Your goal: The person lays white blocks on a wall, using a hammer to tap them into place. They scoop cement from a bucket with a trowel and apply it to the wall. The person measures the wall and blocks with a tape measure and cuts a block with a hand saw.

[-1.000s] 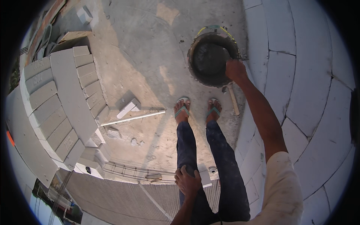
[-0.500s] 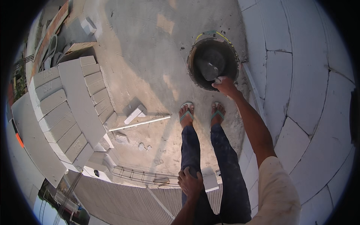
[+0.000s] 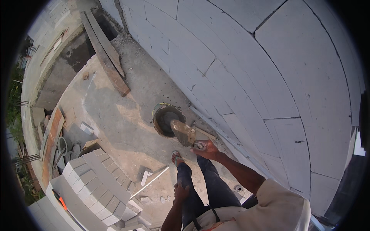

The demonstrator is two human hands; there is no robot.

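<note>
My right hand (image 3: 207, 149) is closed around the handle of a trowel (image 3: 182, 132), raised above the floor. Its broad blade is smeared with grey mortar and overlaps the near right rim of a round dark bucket (image 3: 155, 120). Inside the bucket, grey mortar (image 3: 169, 116) shows, partly hidden by the blade. My left hand (image 3: 181, 191) rests on my left thigh, fingers laid over the trouser cloth and holding nothing. A pale wooden handle (image 3: 205, 133) lies just beyond the trowel; its other end is hidden behind the blade.
A tall wall of light blocks (image 3: 246, 88) rises along the right. Stacked blocks (image 3: 90, 188) stand at lower left, a long orange-and-black tool (image 3: 61, 201) beside them. A white strip (image 3: 151, 181) and a loose block (image 3: 145, 177) lie near my feet. Wooden planks (image 3: 105, 57) lie farther off.
My right hand has lifted the trowel out of the bucket. The view has swung toward the wall on the right. My left hand stays on my leg.
</note>
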